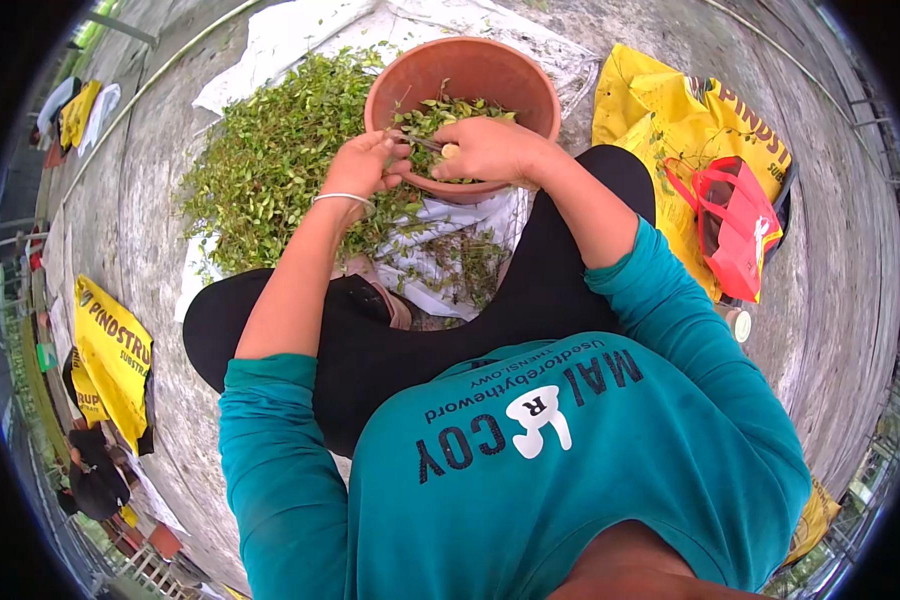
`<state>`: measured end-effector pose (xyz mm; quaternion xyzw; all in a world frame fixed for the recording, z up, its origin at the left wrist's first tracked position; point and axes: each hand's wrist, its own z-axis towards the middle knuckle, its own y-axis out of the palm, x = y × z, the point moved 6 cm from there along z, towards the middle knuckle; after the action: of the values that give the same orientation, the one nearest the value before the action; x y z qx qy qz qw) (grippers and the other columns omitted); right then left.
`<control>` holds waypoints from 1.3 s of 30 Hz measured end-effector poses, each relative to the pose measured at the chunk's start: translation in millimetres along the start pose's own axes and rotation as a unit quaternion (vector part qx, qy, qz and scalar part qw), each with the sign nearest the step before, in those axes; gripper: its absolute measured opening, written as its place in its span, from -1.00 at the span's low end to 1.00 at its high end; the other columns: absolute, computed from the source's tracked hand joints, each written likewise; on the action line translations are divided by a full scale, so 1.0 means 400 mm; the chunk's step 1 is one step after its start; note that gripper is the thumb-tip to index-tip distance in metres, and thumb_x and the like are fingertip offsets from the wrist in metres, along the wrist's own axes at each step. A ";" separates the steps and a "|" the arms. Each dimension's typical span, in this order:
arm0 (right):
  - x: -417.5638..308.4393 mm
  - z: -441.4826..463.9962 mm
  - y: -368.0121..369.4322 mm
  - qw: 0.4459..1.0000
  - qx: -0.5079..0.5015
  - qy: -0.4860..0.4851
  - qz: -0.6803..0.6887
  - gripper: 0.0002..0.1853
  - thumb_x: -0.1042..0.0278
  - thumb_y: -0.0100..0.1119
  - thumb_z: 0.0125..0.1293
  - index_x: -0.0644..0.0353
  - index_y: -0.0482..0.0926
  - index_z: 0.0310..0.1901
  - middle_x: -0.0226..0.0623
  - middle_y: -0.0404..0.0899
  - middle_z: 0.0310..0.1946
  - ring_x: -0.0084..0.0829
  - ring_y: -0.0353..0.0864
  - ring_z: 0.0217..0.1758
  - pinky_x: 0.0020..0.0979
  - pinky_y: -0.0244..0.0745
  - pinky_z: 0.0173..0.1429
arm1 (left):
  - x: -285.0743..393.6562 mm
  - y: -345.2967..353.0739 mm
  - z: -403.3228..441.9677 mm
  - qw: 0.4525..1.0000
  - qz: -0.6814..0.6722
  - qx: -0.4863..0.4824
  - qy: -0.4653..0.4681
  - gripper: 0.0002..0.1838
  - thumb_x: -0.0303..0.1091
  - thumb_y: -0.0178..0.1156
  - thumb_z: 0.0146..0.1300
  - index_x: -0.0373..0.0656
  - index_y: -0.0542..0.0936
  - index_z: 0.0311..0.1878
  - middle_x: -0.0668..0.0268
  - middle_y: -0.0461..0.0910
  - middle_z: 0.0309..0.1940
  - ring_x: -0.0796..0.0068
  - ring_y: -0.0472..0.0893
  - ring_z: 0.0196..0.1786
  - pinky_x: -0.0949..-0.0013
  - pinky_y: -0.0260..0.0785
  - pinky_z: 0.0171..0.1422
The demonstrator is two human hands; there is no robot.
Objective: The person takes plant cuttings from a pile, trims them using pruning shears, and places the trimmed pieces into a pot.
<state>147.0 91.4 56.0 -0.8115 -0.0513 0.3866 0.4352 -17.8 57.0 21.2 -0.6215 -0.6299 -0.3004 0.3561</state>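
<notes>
My left hand [367,163], with a white band at the wrist, is at the left rim of a terracotta-coloured pot [510,72]. Its fingers are pinched together; what they hold is too small to make out. Over the pot, my right hand [485,150] is closed on scissors [422,142], whose blades point toward the left fingertips. Cut green leafy pieces [450,112] lie inside the pot. A large heap of leafy stems [280,160] spreads beside it on the left, on white sheeting [290,30].
At the right, a yellow printed bag [635,100] lies under a red bag [738,235], near a small round container [739,324]. Another yellow bag [115,350] lies at the left. A person in dark clothing [98,475] is at the lower left edge.
</notes>
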 end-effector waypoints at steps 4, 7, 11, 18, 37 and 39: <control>0.000 -0.004 0.002 1.000 0.009 -0.002 -0.017 -0.56 0.01 0.09 0.12 0.24 0.57 -0.14 -0.11 0.62 -0.28 -0.06 0.55 -0.26 -0.18 0.43 -0.13 | 0.004 0.025 -0.006 0.997 -0.034 -0.063 0.011 -0.66 -0.42 0.00 0.38 -0.21 0.44 0.19 0.19 0.59 -0.09 0.52 0.60 -0.15 0.55 0.49 -0.11; -0.007 -0.006 0.002 1.000 0.016 -0.008 -0.026 -0.56 0.01 0.08 0.12 0.23 0.57 -0.14 -0.10 0.63 -0.26 -0.04 0.55 -0.25 -0.17 0.44 -0.13 | 0.006 0.032 -0.009 0.995 -0.038 -0.089 0.013 -0.63 -0.44 -0.01 0.37 -0.22 0.40 0.23 0.17 0.57 -0.05 0.50 0.59 -0.13 0.54 0.49 -0.08; -0.016 -0.012 -0.004 0.999 0.032 -0.018 -0.033 -0.58 0.02 0.08 0.12 0.21 0.57 -0.15 -0.11 0.63 -0.26 -0.03 0.55 -0.25 -0.16 0.44 -0.13 | 0.006 0.037 -0.008 0.994 -0.010 -0.111 0.007 -0.59 -0.46 -0.01 0.36 -0.25 0.35 0.26 0.16 0.57 -0.02 0.48 0.59 -0.13 0.54 0.49 -0.06; -0.018 -0.019 -0.025 0.996 0.047 0.018 -0.071 -0.60 0.00 0.07 0.13 0.19 0.59 -0.22 -0.15 0.65 -0.28 -0.04 0.57 -0.27 -0.15 0.45 -0.15 | 0.003 0.033 -0.010 0.994 0.004 -0.110 -0.026 -0.65 -0.41 0.03 0.36 -0.30 0.43 0.17 0.14 0.57 -0.01 0.47 0.60 -0.14 0.54 0.49 -0.06; -0.048 -0.022 0.014 0.999 0.000 -0.029 -0.042 -0.62 -0.04 0.11 0.12 0.11 0.62 -0.24 -0.20 0.66 -0.31 -0.09 0.59 -0.26 -0.15 0.46 -0.09 | 0.008 -0.010 -0.004 0.977 -0.200 -0.063 -0.037 -0.65 -0.25 0.11 0.33 -0.23 0.50 0.10 0.15 0.46 0.03 0.36 0.50 0.03 0.31 0.47 0.02; -0.065 -0.025 0.004 0.998 0.006 -0.028 -0.055 -0.62 -0.04 0.12 0.12 0.12 0.62 -0.26 -0.20 0.65 -0.32 -0.09 0.59 -0.26 -0.16 0.47 -0.10 | 0.011 0.001 -0.008 0.976 -0.197 -0.088 -0.039 -0.65 -0.26 0.13 0.32 -0.23 0.50 0.10 0.15 0.46 0.02 0.36 0.50 0.02 0.33 0.46 0.04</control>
<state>135.0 72.8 73.1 -0.7935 -0.1062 0.3850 0.4592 -17.1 56.8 26.7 -0.5253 -0.7244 -0.3945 0.2092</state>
